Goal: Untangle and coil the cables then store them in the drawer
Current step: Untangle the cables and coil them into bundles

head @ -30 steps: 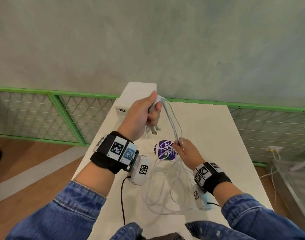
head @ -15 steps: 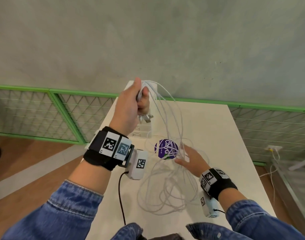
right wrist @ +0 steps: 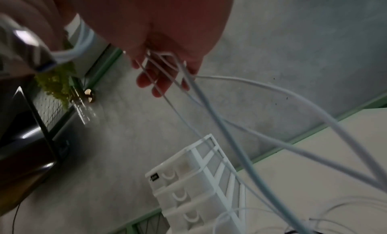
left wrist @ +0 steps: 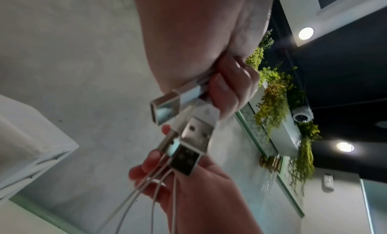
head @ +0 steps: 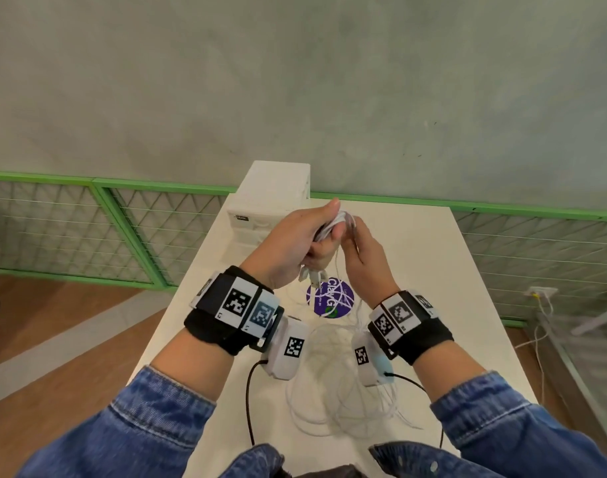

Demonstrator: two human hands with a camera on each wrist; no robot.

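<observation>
Several thin white cables lie tangled in loose loops on the white table, with strands rising to both hands. My left hand is raised over the table and grips the gathered cable ends. Their USB plugs hang below its fist. In the left wrist view my fingers curl round the plugs. My right hand is right beside it, holding strands just under the bundle. In the right wrist view cable strands run out between its fingers. The white drawer unit stands behind, drawers shut.
A round purple sticker sits on the table under the hands. Green-framed mesh fencing runs behind and left of the table against a grey wall. Wooden floor lies to the left; a wall socket with white leads is at the right.
My left hand came down from its higher position with the cable ends. My right hand rose from the table to meet it at the bundle and took hold of the strands.
</observation>
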